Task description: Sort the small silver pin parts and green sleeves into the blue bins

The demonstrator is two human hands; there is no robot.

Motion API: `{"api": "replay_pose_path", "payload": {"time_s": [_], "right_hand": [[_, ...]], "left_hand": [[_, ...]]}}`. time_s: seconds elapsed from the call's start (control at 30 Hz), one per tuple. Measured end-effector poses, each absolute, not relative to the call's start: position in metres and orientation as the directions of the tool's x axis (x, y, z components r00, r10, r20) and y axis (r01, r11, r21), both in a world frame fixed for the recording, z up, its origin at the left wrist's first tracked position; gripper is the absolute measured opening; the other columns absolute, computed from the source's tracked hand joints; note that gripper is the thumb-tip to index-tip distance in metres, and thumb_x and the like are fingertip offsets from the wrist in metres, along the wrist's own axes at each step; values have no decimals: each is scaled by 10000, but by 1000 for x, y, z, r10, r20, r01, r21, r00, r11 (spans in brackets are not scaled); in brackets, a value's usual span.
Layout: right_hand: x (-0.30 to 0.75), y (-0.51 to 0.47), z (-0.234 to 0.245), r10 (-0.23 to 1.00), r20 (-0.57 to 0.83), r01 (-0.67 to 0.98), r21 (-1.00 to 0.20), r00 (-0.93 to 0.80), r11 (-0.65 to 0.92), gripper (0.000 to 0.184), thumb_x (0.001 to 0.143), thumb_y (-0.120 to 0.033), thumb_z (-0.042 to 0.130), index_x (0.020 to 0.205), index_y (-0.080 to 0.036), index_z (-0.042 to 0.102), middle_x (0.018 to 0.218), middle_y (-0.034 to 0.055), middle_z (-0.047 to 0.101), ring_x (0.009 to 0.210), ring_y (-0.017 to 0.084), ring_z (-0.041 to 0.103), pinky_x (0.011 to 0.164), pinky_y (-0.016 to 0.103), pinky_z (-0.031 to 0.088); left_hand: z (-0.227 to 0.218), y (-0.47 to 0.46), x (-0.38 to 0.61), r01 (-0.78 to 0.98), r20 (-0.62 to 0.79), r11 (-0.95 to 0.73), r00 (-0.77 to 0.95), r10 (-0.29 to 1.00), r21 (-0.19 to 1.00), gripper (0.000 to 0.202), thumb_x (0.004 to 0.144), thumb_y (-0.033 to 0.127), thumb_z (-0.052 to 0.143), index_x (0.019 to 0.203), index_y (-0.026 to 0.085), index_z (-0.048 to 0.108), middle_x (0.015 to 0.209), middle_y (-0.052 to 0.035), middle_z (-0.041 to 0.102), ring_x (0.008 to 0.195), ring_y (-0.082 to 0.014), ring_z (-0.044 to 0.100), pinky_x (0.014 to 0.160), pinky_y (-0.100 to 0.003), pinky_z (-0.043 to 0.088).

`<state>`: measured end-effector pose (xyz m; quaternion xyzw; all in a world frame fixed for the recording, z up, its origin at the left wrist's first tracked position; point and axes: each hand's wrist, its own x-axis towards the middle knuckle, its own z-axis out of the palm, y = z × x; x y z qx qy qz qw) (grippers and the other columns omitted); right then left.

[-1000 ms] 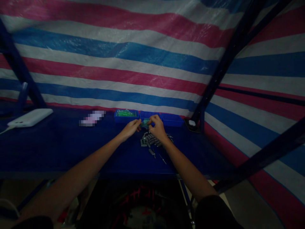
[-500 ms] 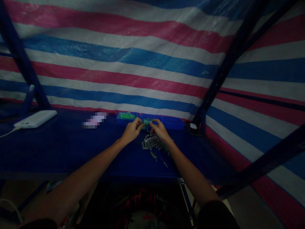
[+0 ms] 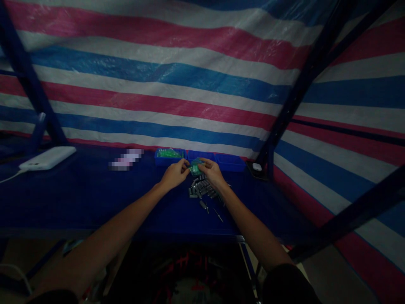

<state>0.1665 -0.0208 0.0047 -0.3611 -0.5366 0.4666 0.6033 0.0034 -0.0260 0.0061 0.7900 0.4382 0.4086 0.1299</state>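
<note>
Between my two hands is a small clear plastic bag with green contents. The fingers of my left hand pinch its left edge. My right hand grips the bag from the right, thumb and fingers closed on it. Just below the bag lies a heap of small silvery metal cylinders. One cylinder with a thin shaft lies apart from the heap, and a thin metal rod is nearer the table's front edge. What the green contents are is too small to tell.
Blue bins stand in a row behind my hands; the left bin holds green items in clear plastic. A white power bank with a cable lies far left. A small white case rests on a dark object by the right post.
The green bag has come lower and more into view between my hands. My right hand's fingers have closed further over it; my left hand has barely moved.
</note>
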Motion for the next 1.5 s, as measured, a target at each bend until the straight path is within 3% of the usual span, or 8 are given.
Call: {"api": "replay_pose_path", "payload": {"time_s": [0.23, 0.37, 0.5, 0.63, 0.8, 1.07, 1.23, 1.5], "right_hand": [[173, -21, 6, 799, 602, 202, -783, 10, 588, 90, 635, -223, 585, 698, -171, 624, 750, 28, 607, 744, 172, 564, 740, 334, 445], [167, -39, 16, 535, 841, 454, -444, -88, 773, 214, 663, -68, 471, 680, -195, 642, 989, 62, 559, 978, 190, 516, 867, 363, 411], [158, -49, 16, 465, 862, 524, -305, -203, 795, 287, 678, -23, 441, 721, -206, 658, 1154, 65, 463, 1127, 202, 422, 904, 367, 401], [155, -44, 6, 575, 779, 580, -355, -248, 733, 303, 711, -43, 459, 829, -222, 673, 1179, 64, 423, 1130, 198, 416, 938, 361, 381], [157, -38, 6, 805, 583, 563, -630, -112, 535, 244, 742, -310, 572, 921, -166, 654, 958, 79, 527, 898, 196, 523, 827, 354, 431], [158, -30, 10, 938, 331, 75, -938, -107, 339, 305, 709, -477, 553, 743, -175, 576, 533, -41, 505, 424, 81, 416, 430, 203, 332], [161, -28, 3, 825, 564, 322, -787, 33, 526, 207, 745, -282, 515, 908, -178, 589, 702, -1, 589, 613, 133, 523, 599, 253, 424], [164, -41, 14, 573, 796, 570, -385, -192, 726, 303, 743, -89, 428, 892, -196, 670, 841, 45, 522, 768, 148, 519, 721, 267, 434]], "left_hand": [[1, -19, 2, 549, 442, -483, 217, 871, 682, 219, 806, 353, 456, 831, 181, 589, 703, -37, 635, 643, -169, 581, 595, -263, 391], [9, -22, 8, 111, 232, -250, 153, 961, 962, 465, 837, 525, 315, 854, 147, 585, 711, -57, 617, 601, -152, 564, 563, -262, 410], [16, -26, 9, -147, 227, -202, 185, 956, 968, 364, 704, 469, 582, 875, 149, 567, 730, -19, 593, 646, -125, 554, 589, -231, 415], [13, -19, 4, 4, 409, -412, 117, 905, 911, 263, 665, 288, 631, 873, 158, 537, 762, -4, 572, 709, -131, 548, 668, -254, 422], [17, -19, -3, 427, 719, -729, 224, 658, 534, 97, 736, 181, 530, 830, 168, 547, 840, -25, 558, 806, -158, 529, 761, -304, 419], [20, -26, -4, 432, 682, -818, 468, 563, 379, 162, 732, 104, 479, 832, 184, 578, 1090, -67, 496, 1086, -189, 462, 956, -368, 346], [14, -21, -3, 426, 519, -713, 491, 699, 557, 202, 741, 257, 541, 927, 194, 592, 1037, -60, 566, 997, -201, 521, 864, -346, 407], [13, -17, -1, 15, 206, -219, 277, 938, 976, 435, 787, 533, 397, 826, 144, 588, 738, -50, 622, 705, -150, 575, 599, -243, 414]]}}
